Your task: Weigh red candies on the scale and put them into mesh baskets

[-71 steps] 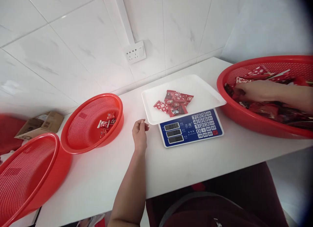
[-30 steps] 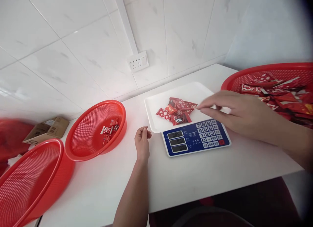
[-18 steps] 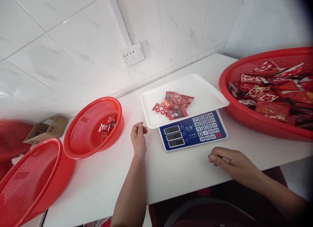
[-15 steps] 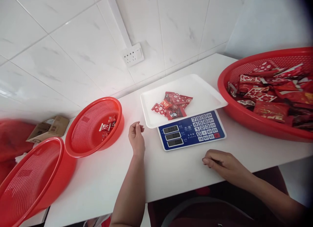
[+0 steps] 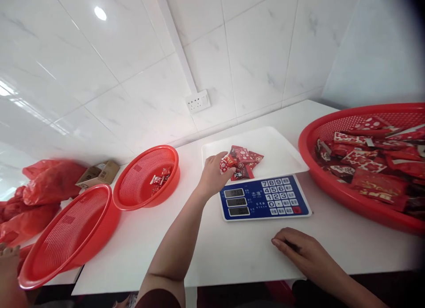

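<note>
A small heap of red snack packets (image 5: 244, 156) lies on the white scale tray (image 5: 279, 148). My left hand (image 5: 214, 177) reaches over the tray's left side, thumb and fingers apart around the heap's left edge; a firm grasp does not show. Below the tray is the scale's blue panel (image 5: 255, 197) with number keys and three small displays. My right hand (image 5: 297, 250) rests on the table in front of the scale, fingers loosely curled with nothing visible in them.
A large red basket (image 5: 318, 166) full of packets stands at right. Left are a red basket (image 5: 133, 199) with several small packets and another red basket (image 5: 106, 228). Behind them are a cardboard box (image 5: 99, 175) and red bags (image 5: 53, 182). Another person's hand (image 5: 9, 259) shows far left.
My left hand has moved from the table beside the tray to the packets on it, its fingers spreading. My right hand stays put. The view has tilted up and left.
</note>
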